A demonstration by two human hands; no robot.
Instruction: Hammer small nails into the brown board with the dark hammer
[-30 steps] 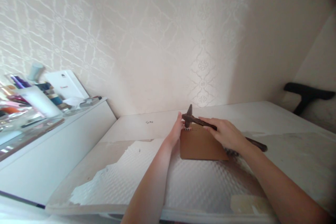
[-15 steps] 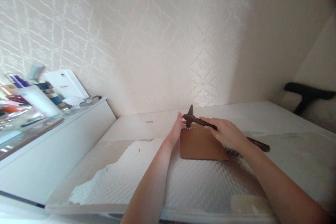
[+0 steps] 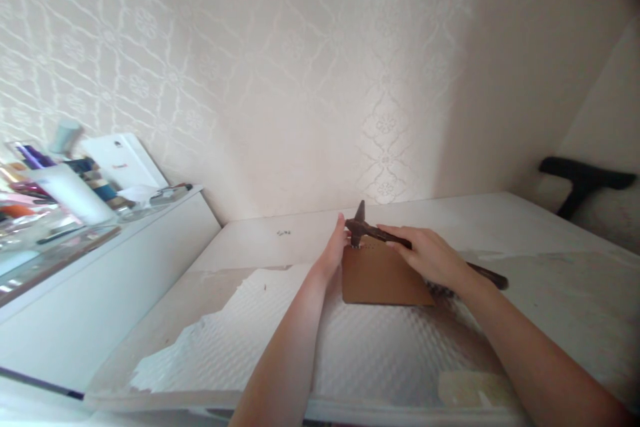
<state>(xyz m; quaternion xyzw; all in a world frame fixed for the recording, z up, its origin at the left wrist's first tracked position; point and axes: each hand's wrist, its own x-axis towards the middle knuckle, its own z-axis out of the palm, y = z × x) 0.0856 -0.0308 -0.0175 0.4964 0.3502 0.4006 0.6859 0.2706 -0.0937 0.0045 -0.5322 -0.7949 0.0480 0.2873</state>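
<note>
My right hand [image 3: 433, 253] is closed round the wooden handle of a hammer [image 3: 361, 228], gripping it partway along. The handle end sticks out behind my wrist. The hammer head is low at the far left corner of a brown board [image 3: 385, 277], beside a short row of small nails [image 3: 367, 246]. At the board's left edge is my left hand [image 3: 334, 252], one finger raised and the others reaching toward the hammer head. Those fingers are partly hidden, and I see nothing held in them.
Under the board lies a textured white sheet [image 3: 210, 340] with a ragged left edge, on a white table [image 3: 250, 240]. Several small nails [image 3: 284, 233] lie farther back. To the left, a white cabinet [image 3: 115, 293] carries bottles and a white box [image 3: 123, 160]. A black armrest [image 3: 587, 177] stands right.
The hammer head has dropped slightly, down to the nails at the board's corner. My left hand keeps its place; the whole view has shifted a little.
</note>
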